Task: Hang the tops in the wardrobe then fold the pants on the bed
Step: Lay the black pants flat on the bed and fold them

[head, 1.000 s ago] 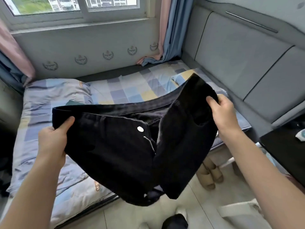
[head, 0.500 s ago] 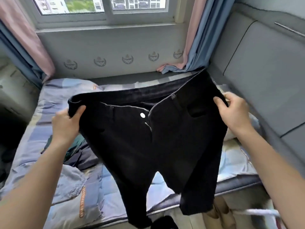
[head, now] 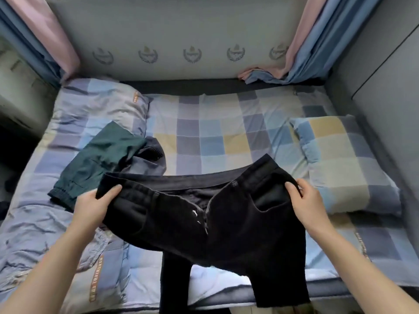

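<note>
Left hand [head: 94,206] and right hand [head: 305,206] each grip the waistband of the black denim pants [head: 226,223]; lay them flat on the checked bed [head: 215,132], legs aligned, before folding.

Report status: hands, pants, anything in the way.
Left hand and right hand grip black pants at waistband, over bed. Unfolded. Green and grey garments lie beside left hand.

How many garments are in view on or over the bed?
3: black jeans held by both hands above the near edge; green pants on the bed's left; a grey garment bunched beside them. More may lie hidden underneath.
</note>
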A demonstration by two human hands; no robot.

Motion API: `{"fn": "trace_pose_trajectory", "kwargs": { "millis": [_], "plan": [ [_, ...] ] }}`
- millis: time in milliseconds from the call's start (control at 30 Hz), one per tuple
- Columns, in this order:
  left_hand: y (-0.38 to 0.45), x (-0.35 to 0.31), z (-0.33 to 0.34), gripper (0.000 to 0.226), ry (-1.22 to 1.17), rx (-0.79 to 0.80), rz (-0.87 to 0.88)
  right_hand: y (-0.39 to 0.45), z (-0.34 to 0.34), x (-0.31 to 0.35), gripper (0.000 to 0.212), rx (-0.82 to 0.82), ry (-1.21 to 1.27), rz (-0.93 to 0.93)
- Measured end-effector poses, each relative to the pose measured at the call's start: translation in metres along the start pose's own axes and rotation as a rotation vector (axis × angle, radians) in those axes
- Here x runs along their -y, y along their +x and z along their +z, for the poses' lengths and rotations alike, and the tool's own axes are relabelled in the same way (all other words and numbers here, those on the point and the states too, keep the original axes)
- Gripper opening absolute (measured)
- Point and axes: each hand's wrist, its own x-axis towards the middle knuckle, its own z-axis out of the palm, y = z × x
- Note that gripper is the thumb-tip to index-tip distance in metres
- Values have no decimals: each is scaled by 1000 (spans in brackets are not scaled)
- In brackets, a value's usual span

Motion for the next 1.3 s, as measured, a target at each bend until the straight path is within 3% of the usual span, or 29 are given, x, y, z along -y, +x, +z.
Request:
{"fn": "trace_pose_trajectory", "kwargs": {
  "millis": [200,267,300,367,400,467,600,700,767,867,967,1033,1133,1200,1300],
  "plan": [
    [123,-129,51,20,-177,3,162,135,15,68,31,-121,109,-39],
    [197,-178,84,20,-202,-45,267,219,37,86,33,-180,98,-13],
    [228,-201,96,29,-140,-86,313,256,48,93,32,-190,73,4],
    [304,-217,135,77,221,-192,351,332,92,86,31,-219,16,14],
    [329,-201,158,95,434,-216,348,355,119,73,40,-194,-59,41],
    [360,-141,204,105,677,-170,379,379,170,29,52,-134,-149,82],
    [355,75,280,94,894,163,195,343,271,-107,34,154,-299,117],
    [328,225,307,86,959,343,22,292,323,-219,50,340,-366,274],
    [312,293,310,76,940,381,-60,257,345,-283,57,371,-371,405],
    [288,343,302,62,861,331,-41,215,358,-343,55,319,-389,534],
    [264,363,287,58,747,161,91,184,362,-367,51,267,-275,559],
    [252,371,276,57,656,21,98,170,363,-371,48,345,-240,550],
    [236,387,261,55,585,-93,-46,159,353,-374,32,352,-302,457],
    [222,400,251,50,541,-70,-175,154,340,-377,24,246,-417,451],
    [200,418,234,35,429,14,-289,134,333,-373,26,245,-654,437]
  ]
}}
